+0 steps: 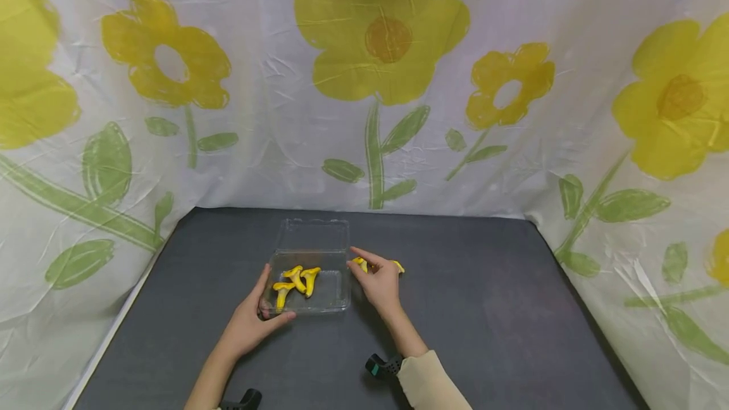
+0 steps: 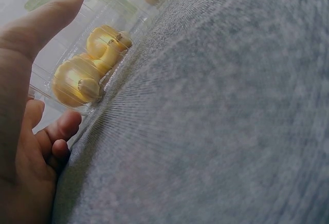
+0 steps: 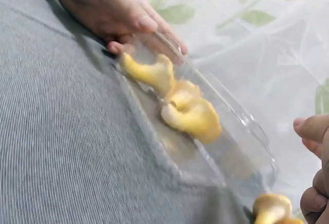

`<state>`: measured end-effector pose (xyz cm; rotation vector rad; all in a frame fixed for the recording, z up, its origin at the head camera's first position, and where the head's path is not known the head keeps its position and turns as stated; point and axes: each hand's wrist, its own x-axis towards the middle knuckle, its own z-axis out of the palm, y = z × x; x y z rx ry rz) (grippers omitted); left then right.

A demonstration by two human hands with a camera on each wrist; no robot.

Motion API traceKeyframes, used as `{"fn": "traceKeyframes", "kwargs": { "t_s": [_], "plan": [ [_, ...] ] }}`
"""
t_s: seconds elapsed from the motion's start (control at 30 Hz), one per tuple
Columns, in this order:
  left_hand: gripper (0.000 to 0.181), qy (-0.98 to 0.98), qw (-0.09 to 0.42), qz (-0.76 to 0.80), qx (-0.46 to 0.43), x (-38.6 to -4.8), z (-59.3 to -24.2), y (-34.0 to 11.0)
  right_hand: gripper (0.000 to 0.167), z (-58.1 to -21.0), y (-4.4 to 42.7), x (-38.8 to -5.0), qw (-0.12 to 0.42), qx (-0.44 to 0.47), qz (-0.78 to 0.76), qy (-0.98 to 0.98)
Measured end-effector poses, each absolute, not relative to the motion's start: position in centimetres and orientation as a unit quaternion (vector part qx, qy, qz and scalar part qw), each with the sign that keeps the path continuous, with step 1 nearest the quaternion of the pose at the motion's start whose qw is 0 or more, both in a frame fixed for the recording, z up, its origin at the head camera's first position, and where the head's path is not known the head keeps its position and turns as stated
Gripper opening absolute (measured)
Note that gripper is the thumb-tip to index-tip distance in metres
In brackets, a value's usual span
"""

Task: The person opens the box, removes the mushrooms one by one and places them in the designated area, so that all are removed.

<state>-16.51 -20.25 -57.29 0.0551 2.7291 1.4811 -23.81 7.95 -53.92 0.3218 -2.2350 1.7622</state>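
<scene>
A clear plastic container (image 1: pixel 336 293) with its lid (image 1: pixel 314 235) folded back holds three yellow mushrooms (image 1: pixel 309 280). My left hand (image 1: pixel 247 324) grips its left side, the thumb along the near wall; the left wrist view shows that thumb (image 2: pixel 49 21) beside the clear plastic. By the container's right wall is my right hand (image 1: pixel 380 286), thumb and index finger extended, nothing visible between them. More yellow mushrooms (image 1: pixel 361 263) lie beyond and partly behind this hand; in the right wrist view one mushroom (image 3: pixel 272 206) shows just below the fingers (image 3: pixel 312 129).
The dark grey table (image 1: pixel 484 315) extends around the container. Behind it and along both sides hangs a whitish curtain (image 1: pixel 273 163) printed with yellow flowers and green leaves. Black bands (image 1: pixel 384 366) are around the wrists.
</scene>
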Motion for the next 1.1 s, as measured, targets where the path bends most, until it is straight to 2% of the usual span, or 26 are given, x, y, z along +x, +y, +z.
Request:
{"fn": "traceKeyframes", "kwargs": {
  "t_s": [0.57,1.1],
  "plan": [
    [0.123,0.881,0.024,0.472,0.012,-16.6,-57.2,-20.2,0.033,-53.4,4.6,-24.4,0.099,0.168,0.573,-0.796],
    [0.123,0.880,0.020,0.474,0.017,-16.6,-57.2,-20.2,0.032,-53.1,3.6,-24.5,0.066,0.170,0.536,-0.824]
  ]
}}
